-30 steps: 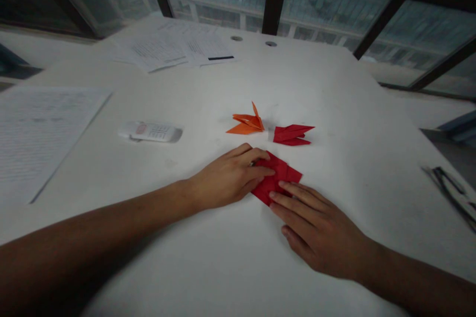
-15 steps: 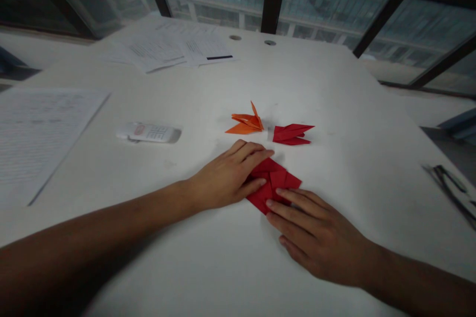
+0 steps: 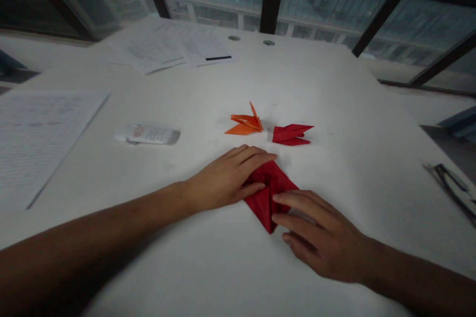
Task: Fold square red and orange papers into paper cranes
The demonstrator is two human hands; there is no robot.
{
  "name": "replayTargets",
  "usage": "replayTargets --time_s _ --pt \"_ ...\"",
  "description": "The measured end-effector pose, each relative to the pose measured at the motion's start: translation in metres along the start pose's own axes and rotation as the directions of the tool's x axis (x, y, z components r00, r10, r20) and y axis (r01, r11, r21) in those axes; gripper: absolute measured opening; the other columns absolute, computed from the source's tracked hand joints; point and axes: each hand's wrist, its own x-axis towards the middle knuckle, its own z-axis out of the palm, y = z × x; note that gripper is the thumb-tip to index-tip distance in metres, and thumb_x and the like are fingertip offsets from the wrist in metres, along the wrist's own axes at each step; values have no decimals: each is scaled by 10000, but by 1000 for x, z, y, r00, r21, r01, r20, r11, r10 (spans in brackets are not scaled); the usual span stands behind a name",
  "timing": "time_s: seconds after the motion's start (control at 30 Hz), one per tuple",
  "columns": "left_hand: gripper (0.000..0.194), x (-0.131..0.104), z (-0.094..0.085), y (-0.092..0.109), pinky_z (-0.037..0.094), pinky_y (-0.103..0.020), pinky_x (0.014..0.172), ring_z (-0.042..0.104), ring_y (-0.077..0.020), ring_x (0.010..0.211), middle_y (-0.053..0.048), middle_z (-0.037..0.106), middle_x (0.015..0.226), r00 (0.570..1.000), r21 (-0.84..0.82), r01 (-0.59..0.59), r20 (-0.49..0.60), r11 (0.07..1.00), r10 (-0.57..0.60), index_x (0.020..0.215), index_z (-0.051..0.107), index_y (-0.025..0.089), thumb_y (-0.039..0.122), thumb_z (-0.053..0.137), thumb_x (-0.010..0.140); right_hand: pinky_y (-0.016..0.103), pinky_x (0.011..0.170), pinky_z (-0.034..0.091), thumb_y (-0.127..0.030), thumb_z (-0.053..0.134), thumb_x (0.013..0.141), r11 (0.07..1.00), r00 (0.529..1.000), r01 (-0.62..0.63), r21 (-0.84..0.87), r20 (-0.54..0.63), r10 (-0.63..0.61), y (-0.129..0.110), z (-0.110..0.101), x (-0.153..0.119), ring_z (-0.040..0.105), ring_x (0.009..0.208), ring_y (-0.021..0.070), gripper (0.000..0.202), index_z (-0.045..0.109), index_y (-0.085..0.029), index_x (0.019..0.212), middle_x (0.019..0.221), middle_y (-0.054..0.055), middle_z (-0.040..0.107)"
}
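A piece of red origami paper [image 3: 260,204], folded into a pointed, layered shape, lies on the table before me. My left hand [image 3: 230,178] holds its left and far edges, closed over them with the thumb resting on the folds. On the right side, my right hand [image 3: 320,237] touches the paper with outstretched, slightly spread fingertips that cover its right edge. The paper's near corner points towards me. Just beyond my left hand are an orange folded-paper piece [image 3: 245,123] with pointed tips and a similar red folded-paper piece [image 3: 292,134].
A white handheld device with printed markings [image 3: 148,134] lies to the left. Printed sheets [image 3: 48,133] sit at the far left, with more papers [image 3: 163,47] at the back. Dark-framed glasses [image 3: 451,183] rest near the right edge. Windows border the table's far side.
The near part of the red paper has unfolded towards me, so its lower corner reaches closer. My right fingers have shifted slightly right; my left hand stays nearly in place.
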Motion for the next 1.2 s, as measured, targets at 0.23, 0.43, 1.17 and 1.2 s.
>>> replayTargets --time_s 0.23,0.43,1.17,1.2 --pt "481 -2 0 0 466 -442 1108 586 -264 1258 -111 625 1357 999 7 -23 31 1000 23 1469 457 231 330 594 1019 416 1018 540 -209 661 961 950 942 -301 77 -132 309 16 3 9 615 1162 234 258 645 -219 1218 1240 100 654" --pt "620 0 1 3 455 -499 1108 531 -320 1281 -169 589 1388 1000 87 15 20 996 -17 1534 387 167 386 606 997 521 1036 471 -302 651 974 927 925 -373 -30 -90 369 22 7 14 594 1196 297 367 587 -205 1323 1296 125 663" --pt "433 1 2 5 507 -375 1002 606 -228 1131 -94 648 1233 998 -91 -22 51 996 27 1403 514 239 321 640 996 457 951 406 -187 735 915 945 939 -325 44 -101 327 23 10 24 612 1037 247 129 645 -221 1002 1050 37 741" --pt "342 2 1 5 505 -364 979 611 -222 1089 -84 662 1181 997 -97 -30 63 995 36 1322 572 231 323 634 999 456 948 408 -185 727 921 950 943 -311 39 -111 313 22 10 24 613 1026 246 121 644 -219 1002 1031 38 742"
